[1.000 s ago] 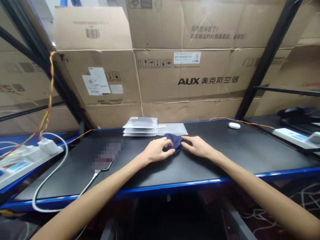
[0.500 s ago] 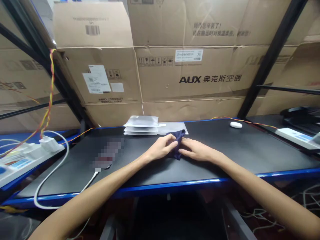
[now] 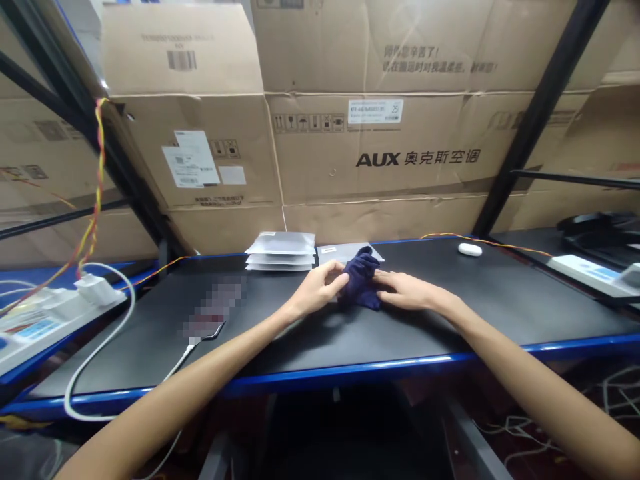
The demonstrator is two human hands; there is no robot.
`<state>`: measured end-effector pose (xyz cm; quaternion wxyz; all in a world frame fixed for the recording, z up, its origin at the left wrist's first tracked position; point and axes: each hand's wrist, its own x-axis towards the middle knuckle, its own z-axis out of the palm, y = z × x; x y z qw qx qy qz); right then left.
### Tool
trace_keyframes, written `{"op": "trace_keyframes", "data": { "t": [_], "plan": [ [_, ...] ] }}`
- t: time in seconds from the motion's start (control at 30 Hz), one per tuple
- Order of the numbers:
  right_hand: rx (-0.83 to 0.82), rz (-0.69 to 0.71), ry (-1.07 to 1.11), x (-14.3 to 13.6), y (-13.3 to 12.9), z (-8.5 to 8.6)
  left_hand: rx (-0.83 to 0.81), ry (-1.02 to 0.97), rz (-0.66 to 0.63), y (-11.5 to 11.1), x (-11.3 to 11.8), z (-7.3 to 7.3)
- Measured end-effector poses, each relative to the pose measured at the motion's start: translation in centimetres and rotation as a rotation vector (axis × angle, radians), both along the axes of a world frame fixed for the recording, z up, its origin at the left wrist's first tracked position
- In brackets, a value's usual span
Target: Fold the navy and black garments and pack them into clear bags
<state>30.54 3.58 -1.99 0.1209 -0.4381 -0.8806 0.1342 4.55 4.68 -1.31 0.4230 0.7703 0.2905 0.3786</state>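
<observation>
A crumpled dark blue cloth (image 3: 363, 280) is held between my two hands, just above the black tabletop (image 3: 300, 343). My left hand (image 3: 321, 288) pinches its left side between thumb and fingers. On the other side, my right hand (image 3: 407, 290) grips the cloth's right edge, with some fingertips hidden behind the fabric. Just behind the cloth lies a flat translucent packet (image 3: 345, 252), partly covered by it. To the left of that packet sits a stack of several frosted plastic packets (image 3: 281, 250).
A blurred-out phone (image 3: 213, 313) with a white charging cable (image 3: 175, 363) lies at left. Power strips stand at the left (image 3: 60, 310) and right (image 3: 595, 275). A white earbud case (image 3: 470, 250) rests at the back right. Cardboard boxes (image 3: 310, 160) wall off the back.
The cloth has turned and bunched up, showing more of its surface. My right hand has shifted slightly right, and the flat packet behind now appears a little farther right.
</observation>
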Motion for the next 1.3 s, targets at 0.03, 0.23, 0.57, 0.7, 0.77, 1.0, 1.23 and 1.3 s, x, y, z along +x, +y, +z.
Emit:
{"op": "trace_keyframes", "data": {
  "t": [0.03,0.23,0.57,0.7,0.77,1.0,1.23,1.3],
  "plan": [
    [-0.021,-0.007,-0.014,0.4,-0.2,0.1,-0.033,-0.019,0.02,-0.3,-0.4,0.4],
    [-0.134,-0.036,0.032,2.5,-1.5,0.0,-0.094,0.159,0.329,-2.2,-4.0,1.3],
    [-0.103,-0.033,0.183,3.5,-2.6,-1.0,0.351,0.92,0.593,-4.1,-5.0,1.4],
    [-0.072,-0.058,0.191,3.1,-2.7,-1.0,0.538,0.819,0.51,-5.3,-3.6,2.2],
    [-0.052,-0.089,0.181,2.7,-2.9,-0.9,0.556,0.784,0.387,-6.0,-2.7,2.2],
    [0.02,-0.093,0.126,2.1,-3.3,-1.1,0.599,0.856,0.253,-6.5,-0.6,0.0],
    [0.026,-0.081,0.115,2.2,-3.2,-1.1,0.525,0.571,0.396,-5.3,-2.7,1.5],
    [0.024,-0.08,0.13,2.2,-3.2,-1.1,0.513,0.514,0.535,-5.1,-4.3,2.3]
  ]
}}
